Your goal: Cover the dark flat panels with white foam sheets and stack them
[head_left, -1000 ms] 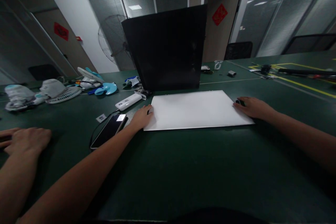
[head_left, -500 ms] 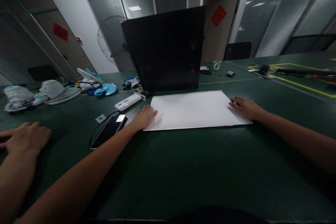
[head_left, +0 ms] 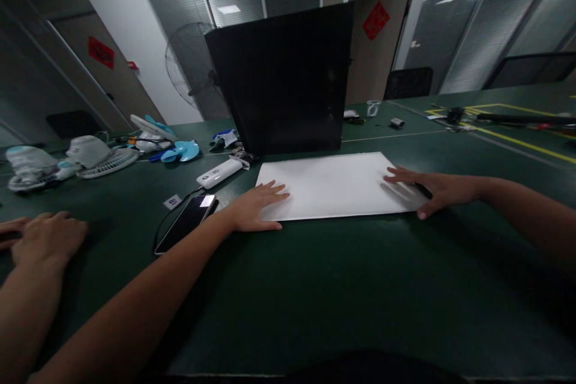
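A flat white panel (head_left: pixel 330 186) lies on the green table in front of me. My left hand (head_left: pixel 256 204) is at its left end, fingers spread over the white surface and thumb stretched along the near edge. At the right end, my right hand (head_left: pixel 427 189) is open, its fingertips over the panel and its thumb apart near the front corner. A small dark thing (head_left: pixel 423 190) shows beneath my right palm; I cannot make out what it is or whether it is held. Behind the white panel a large black panel (head_left: pixel 288 84) stands upright, leaning slightly.
Left of my forearm lie a phone (head_left: pixel 186 225) with a cable and a white device (head_left: pixel 219 174). White and blue fan parts (head_left: pixel 105 159) sit farther left. Another person's hand (head_left: pixel 47 240) rests at the left edge. A clear cup (head_left: pixel 372 108) stands at the back right.
My right hand has shifted toward me and spread its fingers along the panel's right end. My left hand has slid inward, its fingers opening wider. The white panel looks nearly unmoved.
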`<state>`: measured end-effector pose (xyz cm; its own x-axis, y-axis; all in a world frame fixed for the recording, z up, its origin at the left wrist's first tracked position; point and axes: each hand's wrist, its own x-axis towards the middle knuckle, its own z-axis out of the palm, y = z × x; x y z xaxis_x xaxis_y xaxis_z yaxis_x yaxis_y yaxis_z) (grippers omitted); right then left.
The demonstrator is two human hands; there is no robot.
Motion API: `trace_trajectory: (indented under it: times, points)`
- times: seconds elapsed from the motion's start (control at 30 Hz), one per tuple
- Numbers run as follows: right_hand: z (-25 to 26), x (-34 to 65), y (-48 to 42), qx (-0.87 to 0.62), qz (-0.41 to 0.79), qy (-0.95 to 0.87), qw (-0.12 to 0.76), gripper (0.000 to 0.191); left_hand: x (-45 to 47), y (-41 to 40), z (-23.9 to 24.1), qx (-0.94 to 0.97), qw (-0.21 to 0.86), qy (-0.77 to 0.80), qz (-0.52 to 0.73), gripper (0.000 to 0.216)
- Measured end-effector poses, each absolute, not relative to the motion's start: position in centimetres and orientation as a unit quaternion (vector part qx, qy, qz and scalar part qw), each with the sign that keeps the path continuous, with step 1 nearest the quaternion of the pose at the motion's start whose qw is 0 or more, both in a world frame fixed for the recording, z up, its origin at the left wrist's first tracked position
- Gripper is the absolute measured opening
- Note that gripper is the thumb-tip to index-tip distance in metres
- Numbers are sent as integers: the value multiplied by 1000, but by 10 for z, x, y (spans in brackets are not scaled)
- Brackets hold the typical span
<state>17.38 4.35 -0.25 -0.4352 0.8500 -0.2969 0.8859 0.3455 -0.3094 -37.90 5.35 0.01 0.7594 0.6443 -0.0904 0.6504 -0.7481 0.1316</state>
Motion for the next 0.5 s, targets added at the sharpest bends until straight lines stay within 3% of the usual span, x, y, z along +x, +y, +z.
trace_trajectory:
  times: [0.2, 0.5]
  points:
    - [-4, 175, 43, 523, -224, 822, 30, 111, -384, 56, 0, 925, 95, 369, -6, 79]
    - [-3, 179, 44, 512, -232, 827, -15, 100, -385, 58, -3, 923, 95, 373, 24, 77]
